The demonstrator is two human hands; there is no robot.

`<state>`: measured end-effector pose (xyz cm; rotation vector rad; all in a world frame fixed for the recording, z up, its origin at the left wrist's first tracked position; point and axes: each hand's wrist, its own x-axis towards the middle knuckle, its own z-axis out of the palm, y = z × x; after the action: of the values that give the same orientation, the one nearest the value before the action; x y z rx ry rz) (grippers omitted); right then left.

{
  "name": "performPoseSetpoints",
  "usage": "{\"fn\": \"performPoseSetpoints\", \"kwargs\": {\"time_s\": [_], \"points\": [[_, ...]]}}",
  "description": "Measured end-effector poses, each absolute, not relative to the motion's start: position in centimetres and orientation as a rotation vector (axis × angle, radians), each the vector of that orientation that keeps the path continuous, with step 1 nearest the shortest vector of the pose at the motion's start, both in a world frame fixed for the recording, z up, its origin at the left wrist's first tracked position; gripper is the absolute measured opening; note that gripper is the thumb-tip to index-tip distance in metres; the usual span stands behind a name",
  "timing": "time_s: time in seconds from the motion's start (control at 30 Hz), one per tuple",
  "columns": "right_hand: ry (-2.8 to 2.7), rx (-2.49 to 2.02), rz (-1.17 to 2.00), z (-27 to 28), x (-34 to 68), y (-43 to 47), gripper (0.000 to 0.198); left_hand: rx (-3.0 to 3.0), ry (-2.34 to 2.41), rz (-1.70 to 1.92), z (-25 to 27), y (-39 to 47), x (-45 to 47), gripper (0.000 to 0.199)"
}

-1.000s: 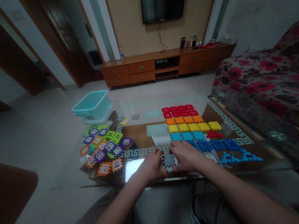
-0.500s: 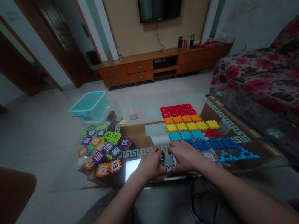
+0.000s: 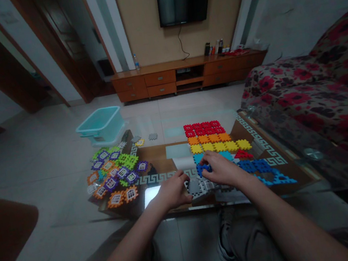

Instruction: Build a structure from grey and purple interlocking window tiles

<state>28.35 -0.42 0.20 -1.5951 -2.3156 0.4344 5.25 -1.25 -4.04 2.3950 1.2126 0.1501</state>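
My left hand [image 3: 176,190] lies low at the near edge of the glass table, its thumb and fingers closed on the left side of a grey interlocking tile [image 3: 195,186]. Right of that tile sits a grey window tile [image 3: 209,184], in line with it. My right hand [image 3: 220,168] is above and to the right, fingers curled down onto a dark blue interlocking tile [image 3: 204,168] at the left end of the blue row; its fingertips are partly hidden. More dark blue tiles [image 3: 253,165] continue past the right wrist.
Rows of red [image 3: 203,129], orange [image 3: 209,139] and yellow tiles [image 3: 220,146] lie beyond my right hand. A red triangular piece [image 3: 243,154] is nearby. A mixed pile of window tiles [image 3: 114,171] covers the left side, near a turquoise bin [image 3: 99,121]. Loose grey tiles [image 3: 153,136] lie far back.
My right hand has left the grey tile and moved up and slightly right to the blue row. My left hand stays at the grey tile. The view has shifted slightly.
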Motion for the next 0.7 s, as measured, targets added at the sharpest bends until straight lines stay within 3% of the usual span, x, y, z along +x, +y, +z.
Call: {"fn": "performPoseSetpoints", "kwargs": {"time_s": [0.7], "points": [[-2.327,-1.597,0.454,0.1,27.8,-0.4,0.016,2.322,1.106,0.259,-4.3,-0.1,4.6,0.046]]}}
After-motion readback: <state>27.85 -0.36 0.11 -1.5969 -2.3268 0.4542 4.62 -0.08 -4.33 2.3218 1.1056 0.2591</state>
